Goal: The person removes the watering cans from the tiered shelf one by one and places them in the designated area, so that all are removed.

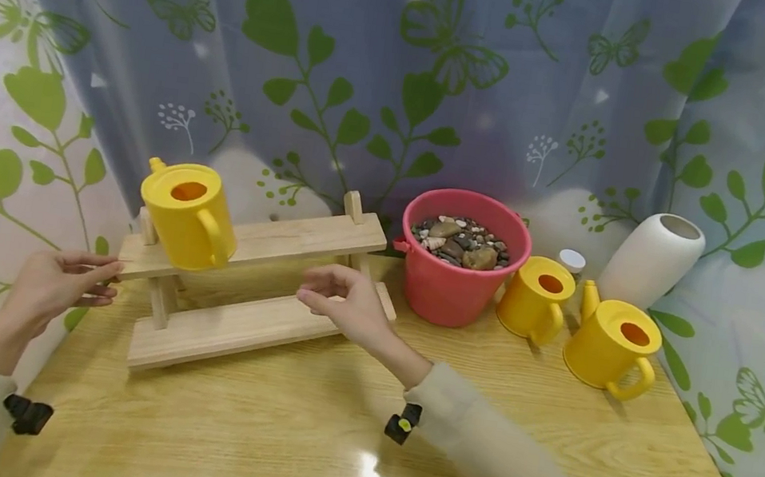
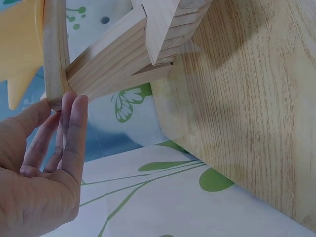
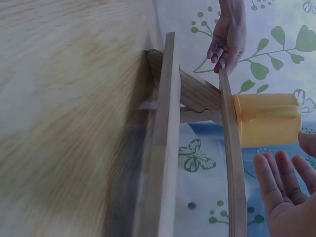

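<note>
A two-tier wooden shelf [image 1: 255, 326] stands on the table at the left. My left hand [image 1: 57, 288] pinches the left end of its upper board between thumb and fingers; the left wrist view shows the hand [image 2: 47, 163] at the board's end [image 2: 56, 74]. On that board's left part sits a yellow watering can [image 1: 192, 221], upright, its handle toward the front right. My right hand [image 1: 352, 303] hovers in front of the shelf, right of the can, holding nothing. Its fingers [image 3: 284, 182] are loosely bent in the right wrist view, near the can [image 3: 269, 121].
A pink bucket [image 1: 455, 296] of pebbles stands right of the shelf. Two more yellow watering cans [image 1: 526, 302] are beside it, with a white vase [image 1: 644, 261] and a white-lidded container [image 1: 571, 260] behind. A patterned curtain [image 1: 350, 41] encloses the wooden table [image 1: 240, 437].
</note>
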